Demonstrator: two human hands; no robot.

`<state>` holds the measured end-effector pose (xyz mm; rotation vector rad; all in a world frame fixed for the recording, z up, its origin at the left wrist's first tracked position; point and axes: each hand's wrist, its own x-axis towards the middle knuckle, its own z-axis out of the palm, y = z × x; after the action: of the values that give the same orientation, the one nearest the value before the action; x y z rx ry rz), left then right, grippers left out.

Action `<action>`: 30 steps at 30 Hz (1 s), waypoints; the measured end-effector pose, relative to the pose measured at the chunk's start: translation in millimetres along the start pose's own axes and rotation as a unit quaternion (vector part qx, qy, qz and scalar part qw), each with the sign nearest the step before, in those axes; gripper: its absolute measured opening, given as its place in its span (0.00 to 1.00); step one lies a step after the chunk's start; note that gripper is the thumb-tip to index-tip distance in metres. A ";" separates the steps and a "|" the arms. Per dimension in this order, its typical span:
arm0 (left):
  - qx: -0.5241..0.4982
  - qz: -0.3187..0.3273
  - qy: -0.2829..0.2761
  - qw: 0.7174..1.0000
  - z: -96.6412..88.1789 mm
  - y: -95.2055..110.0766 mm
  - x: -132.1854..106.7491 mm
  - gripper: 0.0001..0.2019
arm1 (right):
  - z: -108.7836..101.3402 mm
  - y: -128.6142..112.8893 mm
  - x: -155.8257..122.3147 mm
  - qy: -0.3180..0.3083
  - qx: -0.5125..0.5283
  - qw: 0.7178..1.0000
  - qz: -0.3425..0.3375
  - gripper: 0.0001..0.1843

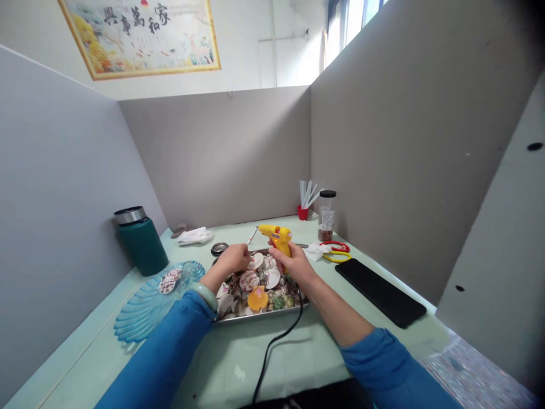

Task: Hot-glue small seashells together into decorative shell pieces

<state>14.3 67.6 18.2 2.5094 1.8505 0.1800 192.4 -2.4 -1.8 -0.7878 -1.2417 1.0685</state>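
My right hand (pixel 293 262) grips the handle of a yellow glue gun (pixel 276 236), whose nozzle points left with a glue stick sticking out at the tip. My left hand (pixel 232 259) is closed in a pinch just left of the nozzle, over a metal tray (pixel 272 313) filled with several seashells (pixel 255 281); what it pinches is too small to make out. The gun's black cord (pixel 272 346) runs down over the tray's front edge toward me. An orange shell lies near the tray's front.
A blue shell-shaped glass dish (pixel 149 307) holding a patterned shell lies at left, a dark green flask (pixel 140 241) behind it. Red and yellow scissors (pixel 336 251), a jar (pixel 327 216), a red cup of sticks (pixel 304 203) and a black phone (pixel 378 291) sit at right. Partition walls enclose the desk.
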 end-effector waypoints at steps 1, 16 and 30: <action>-0.006 -0.010 0.001 1.000 0.3 -1.5 0.7 0.11 | -0.1 0.0 -0.1 0.001 -0.001 1.000 0.001 0.21; -0.154 -0.067 -0.009 0.986 21.3 -5.8 13.1 0.18 | 0.2 -1.1 -1.1 0.002 -0.004 1.000 0.004 0.22; -0.220 0.057 0.047 0.973 1.4 9.7 -18.3 0.09 | -0.2 1.6 -0.2 0.003 -0.012 1.000 0.006 0.23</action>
<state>18.3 47.3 16.1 2.3227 1.4853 0.6449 192.2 -2.0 -3.3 -0.8182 -1.2476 1.0613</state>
